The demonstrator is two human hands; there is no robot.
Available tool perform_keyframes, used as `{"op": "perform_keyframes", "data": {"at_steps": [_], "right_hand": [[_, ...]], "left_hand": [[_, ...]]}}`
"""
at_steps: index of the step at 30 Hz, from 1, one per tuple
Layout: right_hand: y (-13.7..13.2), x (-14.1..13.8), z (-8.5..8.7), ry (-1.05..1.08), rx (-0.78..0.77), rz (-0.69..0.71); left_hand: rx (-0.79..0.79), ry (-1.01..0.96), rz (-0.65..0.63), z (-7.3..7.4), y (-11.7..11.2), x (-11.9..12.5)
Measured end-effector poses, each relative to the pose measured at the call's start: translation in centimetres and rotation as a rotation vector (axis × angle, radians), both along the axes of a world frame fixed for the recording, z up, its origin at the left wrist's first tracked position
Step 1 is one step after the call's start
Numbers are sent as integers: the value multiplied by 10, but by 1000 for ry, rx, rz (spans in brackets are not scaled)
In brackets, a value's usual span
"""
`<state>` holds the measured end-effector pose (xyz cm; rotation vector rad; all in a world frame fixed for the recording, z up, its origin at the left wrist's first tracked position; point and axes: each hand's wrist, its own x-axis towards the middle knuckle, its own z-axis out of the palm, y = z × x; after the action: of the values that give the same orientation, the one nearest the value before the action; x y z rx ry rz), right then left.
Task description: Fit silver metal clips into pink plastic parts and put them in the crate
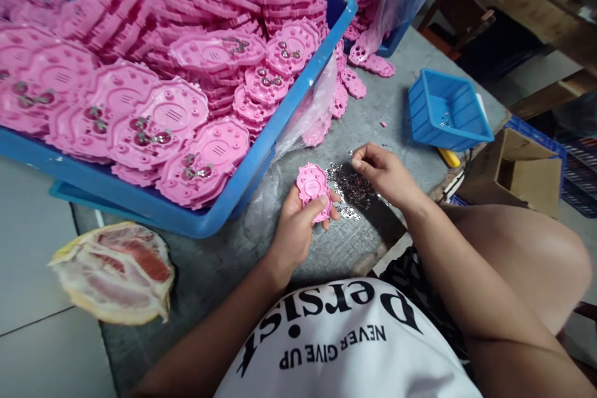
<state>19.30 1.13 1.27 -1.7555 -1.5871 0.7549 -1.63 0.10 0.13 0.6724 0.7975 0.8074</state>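
My left hand (298, 224) grips a pink plastic casing (311, 185), its thumb lying across the lower part of the inner face. To the right, my right hand (380, 171) hovers at the far edge of a pile of small metal pieces (352, 188), thumb and forefinger pinched together. Whatever sits between those fingertips is too small to make out. The metal pieces lie loose on the grey tabletop (326, 255), just beside the casing.
A big blue crate (298, 90) at the left holds stacked pink casings with metal contacts fitted. Smaller pink parts (353, 82) lie beside it. A small blue bin (450, 127) stands at the right near a cardboard box (527, 168). Pomelo peel (114, 270) lies lower left.
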Motion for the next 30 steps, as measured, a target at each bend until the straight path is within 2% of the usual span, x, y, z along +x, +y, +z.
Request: {"op": "perform_keyframes", "data": {"at_steps": [2,4,7,9,14,17,20,23,25,27,30], "right_hand": [[-4,-2,5,125,-60,-28],[-5,-2,5,108,-59,-87],[-1,1,0,-74,-11,-145],[1,4,-3,-177,-2,-121],[-13,20,6,-405,26,-109],[-31,23,9,-613,-5,-33],[-48,15,4,-734,-80,95],[-60,8,-1,-745,-86,226],[-63,9,0,-706,-71,256],[-61,15,2,-680,-72,205],[-53,23,2,-674,-86,44]], "left_hand": [[4,-2,-1,0,0,0],[11,-1,-9,-1,0,0],[34,7,-18,-2,0,0],[49,12,-22,-3,-1,0],[57,19,-21,-3,-1,0],[58,22,-18,-3,0,0],[48,23,-22,-2,1,-1],[50,18,-16,-2,2,-1],[52,21,-17,-2,3,0],[47,32,-26,-1,2,0],[35,40,-39,-1,2,0]]}}
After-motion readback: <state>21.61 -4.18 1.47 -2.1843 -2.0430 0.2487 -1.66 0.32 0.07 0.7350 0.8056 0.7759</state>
